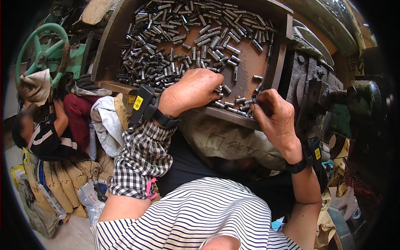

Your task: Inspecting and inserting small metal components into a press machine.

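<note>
A shallow wooden tray [287, 29] holds many short, shiny metal tubes [204, 52], loose and heaped mostly to the left and back. Over its front edge is my left hand [191, 89], back upward and fingers curled closed. Its fingertips are mostly hidden beside a few tubes, so what they grip is unclear. My right hand [277, 116], at the tray's front right corner, pinches a short metal tube [251, 101] between thumb and forefinger. Several more tubes [236, 111] lie along the front wall between the hands. Both wrists wear black bands.
A dark, greasy machine [321, 87] stands close on the right. At left are a green handwheel [41, 54] and another person [50, 125] sitting low. Sacking [233, 139] hangs below the tray's front; stacked brown sacks [62, 183] lie at lower left.
</note>
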Tool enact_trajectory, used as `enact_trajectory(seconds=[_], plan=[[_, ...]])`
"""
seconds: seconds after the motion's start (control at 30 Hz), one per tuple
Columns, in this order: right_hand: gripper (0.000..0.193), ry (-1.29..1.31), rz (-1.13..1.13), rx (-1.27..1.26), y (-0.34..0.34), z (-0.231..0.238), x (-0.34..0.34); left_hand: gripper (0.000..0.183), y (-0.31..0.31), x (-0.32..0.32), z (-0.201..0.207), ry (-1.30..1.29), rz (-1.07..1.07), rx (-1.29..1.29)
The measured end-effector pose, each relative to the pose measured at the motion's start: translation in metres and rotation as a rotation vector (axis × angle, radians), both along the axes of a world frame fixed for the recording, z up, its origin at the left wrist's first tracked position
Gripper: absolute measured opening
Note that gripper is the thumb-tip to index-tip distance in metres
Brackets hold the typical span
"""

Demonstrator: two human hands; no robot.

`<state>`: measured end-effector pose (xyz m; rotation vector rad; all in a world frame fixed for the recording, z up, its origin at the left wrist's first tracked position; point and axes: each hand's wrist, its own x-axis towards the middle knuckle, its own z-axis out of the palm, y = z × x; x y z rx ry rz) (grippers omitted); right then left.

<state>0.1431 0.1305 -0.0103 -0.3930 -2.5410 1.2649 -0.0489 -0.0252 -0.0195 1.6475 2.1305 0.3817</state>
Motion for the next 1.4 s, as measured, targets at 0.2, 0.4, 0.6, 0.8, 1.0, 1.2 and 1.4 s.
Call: enact_trajectory(seconds=[0.2, 0.4, 0.6, 0.8, 1.0, 1.2, 1.4], plan=[[0.02, 0.029, -0.004, -0.041, 0.003, 0.002, -0.001, 0.026, 0.003, -0.001, 0.001, -0.064, 0.027, -0.03], [0.01, -0.179, -0.124, -0.557, 0.009, 0.012, 0.002, 0.016, 0.018, 0.016, 0.007, -0.763, 0.213, 0.201], [0.011, -0.086, -0.156, -0.904, 0.013, 0.011, 0.003, 0.015, 0.023, 0.024, 0.009, -1.412, 0.456, 0.199], [0.013, -0.022, -0.177, -1.028, 0.013, 0.005, 0.003, 0.015, 0.026, 0.031, 0.002, -1.567, 0.505, 0.23], [0.015, -0.002, -0.216, -1.101, 0.012, 0.004, 0.004, 0.015, 0.026, 0.034, 0.003, -1.64, 0.502, 0.272], [0.015, 0.004, -0.245, -1.142, 0.011, 0.003, 0.003, 0.016, 0.028, 0.037, 0.004, -1.65, 0.47, 0.332], [0.016, -0.012, -0.242, -1.174, 0.015, 0.003, 0.004, 0.014, 0.028, 0.037, 0.005, -1.615, 0.459, 0.335]])
